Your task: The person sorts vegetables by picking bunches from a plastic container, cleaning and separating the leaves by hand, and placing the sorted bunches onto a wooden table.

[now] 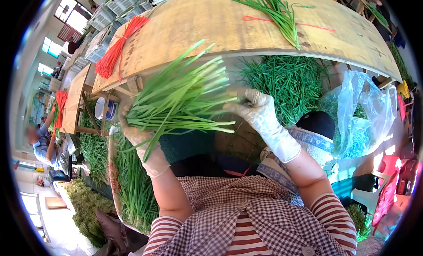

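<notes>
My left hand, in a translucent white glove, is wrapped round a loose bunch of garlic chives. The leaves fan upward and left, and the pale stem ends point right. My right hand, gloved too, has its thumb and fingers pinched at the ends of a few stems on the bunch's right side; some blur lies there. Beyond, a smaller bunch of chives rests on the wooden table across a red tie. A bundle of red ties hangs over the table's left edge.
Loose chives are heaped under the table. A basket of long chives stands by my left arm. A clear plastic bag is at right, a white bucket at left. Another person works at a side table.
</notes>
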`<move>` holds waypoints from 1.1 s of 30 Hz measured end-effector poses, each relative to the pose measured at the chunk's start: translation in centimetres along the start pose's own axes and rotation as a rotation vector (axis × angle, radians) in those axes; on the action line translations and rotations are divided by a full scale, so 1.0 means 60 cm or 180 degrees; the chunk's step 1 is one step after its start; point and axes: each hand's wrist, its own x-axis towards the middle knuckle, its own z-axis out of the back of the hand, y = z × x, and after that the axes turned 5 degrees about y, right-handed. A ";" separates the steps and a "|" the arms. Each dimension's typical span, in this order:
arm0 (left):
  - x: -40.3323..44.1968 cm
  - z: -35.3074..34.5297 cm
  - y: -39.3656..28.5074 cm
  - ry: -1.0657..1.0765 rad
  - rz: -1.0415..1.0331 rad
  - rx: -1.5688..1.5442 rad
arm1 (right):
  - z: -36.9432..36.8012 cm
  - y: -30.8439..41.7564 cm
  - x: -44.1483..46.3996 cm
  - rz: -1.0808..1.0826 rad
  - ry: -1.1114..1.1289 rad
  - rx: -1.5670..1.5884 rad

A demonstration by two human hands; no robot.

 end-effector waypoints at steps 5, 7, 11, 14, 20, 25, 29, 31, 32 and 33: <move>0.004 -0.013 0.006 -0.0745 -0.0049 0.0359 | 0.010 -0.025 0.012 0.0527 -0.0415 -0.0710; 0.010 -0.005 0.006 -0.0391 -0.0181 0.0400 | 0.032 -0.024 0.020 0.0172 -0.0664 -0.0390; -0.013 -0.081 -0.003 -0.1031 -0.0106 0.0434 | 0.062 -0.045 0.029 -0.1015 0.0172 0.0178; 0.000 -0.025 0.004 -0.0128 -0.0093 0.0074 | 0.006 -0.027 0.003 -0.1441 0.1464 0.0855; 0.011 0.010 0.022 0.0824 0.0479 -0.1450 | -0.065 -0.061 0.009 -0.1188 0.0520 0.3674; 0.008 -0.029 -0.007 -0.0179 0.0083 -0.0474 | 0.040 -0.068 0.049 -0.1419 -0.0521 0.3738; 0.011 -0.047 -0.024 -0.0735 -0.0304 -0.0024 | 0.103 -0.089 0.038 -0.0443 -0.0515 -0.1819; 0.016 -0.027 -0.026 -0.0486 -0.0216 -0.0221 | 0.078 -0.068 0.031 -0.0763 0.0810 0.0443; 0.016 -0.026 -0.021 -0.0601 -0.0245 -0.0121 | 0.063 -0.053 0.026 -0.0969 0.1278 0.0970; 0.011 -0.039 -0.012 -0.0716 -0.0270 -0.0018 | 0.042 -0.013 0.017 -0.1312 0.1141 0.1132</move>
